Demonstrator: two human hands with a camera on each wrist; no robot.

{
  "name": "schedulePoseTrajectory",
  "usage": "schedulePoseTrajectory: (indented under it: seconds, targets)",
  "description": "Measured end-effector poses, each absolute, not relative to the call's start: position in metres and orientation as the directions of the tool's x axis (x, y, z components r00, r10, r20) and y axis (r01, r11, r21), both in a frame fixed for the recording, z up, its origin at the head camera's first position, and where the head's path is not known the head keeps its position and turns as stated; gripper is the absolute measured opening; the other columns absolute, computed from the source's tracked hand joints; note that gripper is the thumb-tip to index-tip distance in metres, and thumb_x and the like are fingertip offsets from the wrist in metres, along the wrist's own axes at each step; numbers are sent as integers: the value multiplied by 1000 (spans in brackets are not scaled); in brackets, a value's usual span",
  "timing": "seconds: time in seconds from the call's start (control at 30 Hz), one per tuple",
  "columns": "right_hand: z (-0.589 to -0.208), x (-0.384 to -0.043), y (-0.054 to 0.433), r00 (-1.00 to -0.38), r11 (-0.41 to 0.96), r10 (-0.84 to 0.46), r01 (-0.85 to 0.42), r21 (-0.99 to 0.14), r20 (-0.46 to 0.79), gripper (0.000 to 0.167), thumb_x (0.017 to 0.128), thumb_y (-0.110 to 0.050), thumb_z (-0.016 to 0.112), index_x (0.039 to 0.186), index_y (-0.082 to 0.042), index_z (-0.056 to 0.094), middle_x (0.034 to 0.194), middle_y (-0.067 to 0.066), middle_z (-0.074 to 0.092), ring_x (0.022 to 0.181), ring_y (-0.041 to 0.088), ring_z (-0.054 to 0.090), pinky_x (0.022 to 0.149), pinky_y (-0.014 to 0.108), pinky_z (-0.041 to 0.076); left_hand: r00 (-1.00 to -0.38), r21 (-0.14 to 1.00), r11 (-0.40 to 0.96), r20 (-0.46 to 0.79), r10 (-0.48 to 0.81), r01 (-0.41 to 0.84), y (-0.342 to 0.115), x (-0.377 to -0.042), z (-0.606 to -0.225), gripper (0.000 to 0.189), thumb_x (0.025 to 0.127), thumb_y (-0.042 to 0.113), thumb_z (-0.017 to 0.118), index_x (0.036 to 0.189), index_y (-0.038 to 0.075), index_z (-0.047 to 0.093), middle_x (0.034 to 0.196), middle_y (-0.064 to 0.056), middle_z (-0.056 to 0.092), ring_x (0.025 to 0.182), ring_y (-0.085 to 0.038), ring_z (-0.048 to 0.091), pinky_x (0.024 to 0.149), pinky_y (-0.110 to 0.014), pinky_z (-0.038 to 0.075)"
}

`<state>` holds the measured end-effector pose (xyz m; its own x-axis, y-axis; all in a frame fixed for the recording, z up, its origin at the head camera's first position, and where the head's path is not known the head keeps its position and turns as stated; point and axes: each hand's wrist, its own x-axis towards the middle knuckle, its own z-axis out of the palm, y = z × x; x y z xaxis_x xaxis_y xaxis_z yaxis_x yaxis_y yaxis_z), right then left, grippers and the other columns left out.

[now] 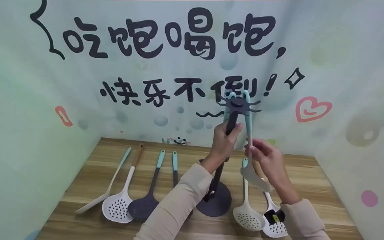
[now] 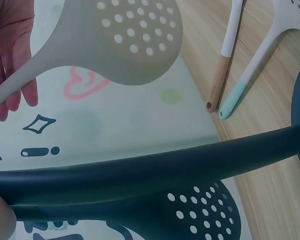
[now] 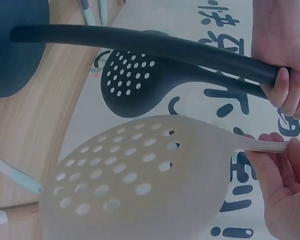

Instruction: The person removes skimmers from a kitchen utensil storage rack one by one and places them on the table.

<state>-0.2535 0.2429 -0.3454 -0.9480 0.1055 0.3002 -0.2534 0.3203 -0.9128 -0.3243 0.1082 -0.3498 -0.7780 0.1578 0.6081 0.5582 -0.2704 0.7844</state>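
My left hand (image 1: 223,141) grips the dark pole of a utensil stand (image 1: 239,105) just below its hooked top. My right hand (image 1: 268,156) pinches the handle of a beige skimmer (image 1: 257,180), its perforated head hanging downward. The skimmer's turquoise hooked end is up at the stand's hooks; whether it rests on one, I cannot tell. A dark skimmer (image 3: 130,85) hangs close along the pole, its handle passing by my left hand in the right wrist view. In the head view my left forearm hides part of that skimmer.
The stand's round base (image 1: 215,200) is on the wooden table (image 1: 298,180). To its left lie a white skimmer (image 1: 118,205), a dark turner (image 1: 145,208) and other utensils. On the right lie a beige skimmer (image 1: 248,216) and a white one (image 1: 275,230). A printed curtain (image 1: 158,70) stands behind.
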Motion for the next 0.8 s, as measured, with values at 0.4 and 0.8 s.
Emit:
schedulePoseTrajectory:
  seconds: [0.4, 0.8]
  targets:
    - [-348, -248, 288, -946, 210, 171, -237, -948, 275, 37, 92, -20, 57, 122, 1, 53, 91, -10, 67, 87, 7, 67, 80, 21, 52, -729, 817, -420, 558, 397, 396, 104, -329, -348, 27, 91, 13, 51, 65, 11, 45, 44, 11, 36, 35, -8, 32, 37, -24, 25]
    - [-397, -239, 369, -875, 557, 421, 41, -829, 239, 35, 88, -19, 64, 116, 2, 59, 81, -15, 62, 70, -4, 60, 65, 13, 50, -591, 807, -556, 551, 589, 199, 96, -338, -343, 30, 89, 12, 50, 60, 13, 41, 43, 8, 34, 32, -9, 28, 34, -22, 23]
